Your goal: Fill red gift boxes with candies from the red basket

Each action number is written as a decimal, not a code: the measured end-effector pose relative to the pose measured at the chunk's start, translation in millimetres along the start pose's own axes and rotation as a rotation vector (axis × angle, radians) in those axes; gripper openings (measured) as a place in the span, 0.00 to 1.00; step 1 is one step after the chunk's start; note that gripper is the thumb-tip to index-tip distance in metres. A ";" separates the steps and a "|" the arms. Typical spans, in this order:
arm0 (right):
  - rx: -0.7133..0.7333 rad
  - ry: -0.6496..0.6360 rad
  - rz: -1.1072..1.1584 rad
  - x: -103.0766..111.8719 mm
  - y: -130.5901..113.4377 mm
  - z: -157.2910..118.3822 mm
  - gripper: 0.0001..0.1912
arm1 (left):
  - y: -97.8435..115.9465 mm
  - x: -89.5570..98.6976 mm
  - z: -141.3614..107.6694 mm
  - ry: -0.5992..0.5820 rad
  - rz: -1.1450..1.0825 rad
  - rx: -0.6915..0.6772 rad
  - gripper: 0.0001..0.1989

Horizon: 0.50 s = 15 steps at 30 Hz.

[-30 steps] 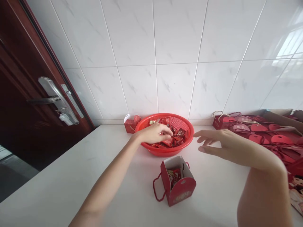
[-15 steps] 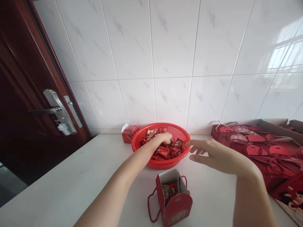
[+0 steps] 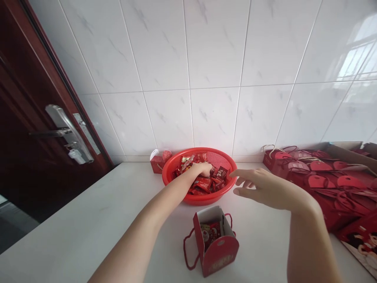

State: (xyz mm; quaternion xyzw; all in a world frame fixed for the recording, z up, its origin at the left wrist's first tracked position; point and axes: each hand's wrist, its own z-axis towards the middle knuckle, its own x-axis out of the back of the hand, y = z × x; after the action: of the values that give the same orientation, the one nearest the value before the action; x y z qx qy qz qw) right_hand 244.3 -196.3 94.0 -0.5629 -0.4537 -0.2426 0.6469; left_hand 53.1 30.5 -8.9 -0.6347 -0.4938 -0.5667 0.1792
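Note:
My left hand (image 3: 205, 169) reaches into a red plastic basket (image 3: 200, 202) of wrapped candies (image 3: 204, 183). Its fingers curl down among the packets, and what they grip, if anything, is hidden. Beside the basket's right rim, my right hand (image 3: 256, 184) hovers with fingers apart and holds nothing. Its index fingertip is close to the rim; I cannot tell whether it touches. Between my forearms stands a red gift box (image 3: 221, 257) with its top open and cord handles hanging at both sides. Small wrapped sweets (image 3: 211, 232) lie inside it.
A small red box (image 3: 157, 162) sits against the tiled wall, left of the basket. Many red gift boxes (image 3: 324, 181) crowd the right side, with a cardboard carton (image 3: 344, 147) behind. A dark red door (image 3: 35, 98) with a metal handle stands at the left.
The view has tilted slightly, so everything sits a little higher in the picture. Both hands keep nearly the same places at the basket.

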 end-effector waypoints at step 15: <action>-0.053 -0.025 -0.029 -0.6 -5.3 5.1 0.22 | -1.1 2.8 -1.7 -0.081 -0.119 -0.025 0.16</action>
State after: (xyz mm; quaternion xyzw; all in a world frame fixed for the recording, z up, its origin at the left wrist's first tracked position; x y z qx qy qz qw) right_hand 238.0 -192.9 95.9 -0.5761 -0.4635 -0.2570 0.6223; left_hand 50.9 30.8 -6.2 -0.6286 -0.5306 -0.5564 0.1171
